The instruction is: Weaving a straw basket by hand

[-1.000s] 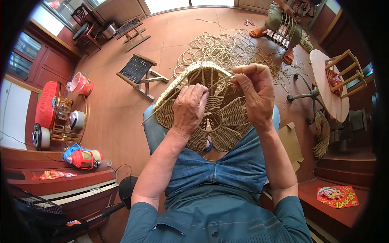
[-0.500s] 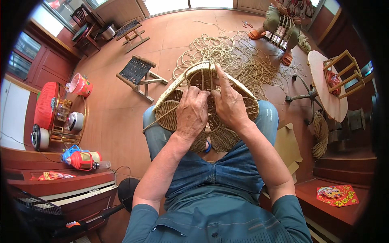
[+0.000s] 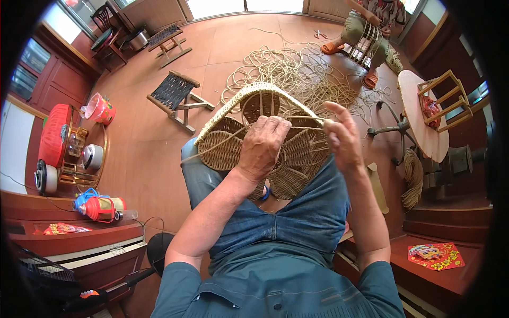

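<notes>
A woven rope piece [image 3: 299, 150] with petal-shaped panels and a pale wrapped rim lies across my knees. My left hand [image 3: 261, 146] is closed at its middle, over the upper petal's base; the fingers hide exactly what they pinch. To the right, above the rim's right side, my right hand [image 3: 343, 133] grips a cord [image 3: 305, 127] drawn taut from near my left fingers, its index finger raised. Another loose strand [image 3: 214, 144] crosses the left petal toward my left knee.
Loose rope [image 3: 297, 71] lies heaped on the floor ahead. A small stool [image 3: 175, 94] with a black woven seat stands left of it. Far right, a person [image 3: 366, 37] sits with a slatted frame. A round board [image 3: 424, 116], a rope coil [image 3: 412, 177] and a thermos [image 3: 103, 208] flank me.
My right hand has moved from the middle of the woven piece out to the right, drawing the cord with it. My left hand stays near the middle, shifted slightly right.
</notes>
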A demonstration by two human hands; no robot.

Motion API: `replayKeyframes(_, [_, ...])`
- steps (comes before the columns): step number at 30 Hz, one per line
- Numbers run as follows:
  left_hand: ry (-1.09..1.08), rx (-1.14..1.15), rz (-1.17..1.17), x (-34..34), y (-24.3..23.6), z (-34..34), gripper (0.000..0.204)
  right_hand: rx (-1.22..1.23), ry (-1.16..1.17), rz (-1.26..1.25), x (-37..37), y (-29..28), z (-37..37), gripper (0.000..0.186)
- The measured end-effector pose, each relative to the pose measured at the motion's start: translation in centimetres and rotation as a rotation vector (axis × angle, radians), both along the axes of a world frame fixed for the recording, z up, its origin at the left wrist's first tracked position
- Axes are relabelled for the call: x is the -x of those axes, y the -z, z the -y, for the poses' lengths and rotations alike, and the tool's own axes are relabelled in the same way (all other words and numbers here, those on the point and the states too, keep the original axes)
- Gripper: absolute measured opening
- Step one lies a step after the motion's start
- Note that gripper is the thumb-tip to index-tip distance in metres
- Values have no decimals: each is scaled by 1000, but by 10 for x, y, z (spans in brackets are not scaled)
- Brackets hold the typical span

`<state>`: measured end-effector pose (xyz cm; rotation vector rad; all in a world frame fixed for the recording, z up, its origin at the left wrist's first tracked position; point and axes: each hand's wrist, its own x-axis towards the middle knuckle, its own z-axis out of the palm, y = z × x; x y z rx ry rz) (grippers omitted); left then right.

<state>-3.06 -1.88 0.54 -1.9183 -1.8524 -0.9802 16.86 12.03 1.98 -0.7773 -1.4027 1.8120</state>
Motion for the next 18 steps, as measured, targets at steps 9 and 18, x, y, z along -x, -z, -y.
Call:
replayKeyframes(9, [-14, 96, 85, -7, -5, -18, 4, 120, 482, -18, -175, 11, -112, 35])
replayKeyframes(18, [-85, 107, 246, -11, -11, -29, 14, 176, 743, -151, -266, 70, -162, 21])
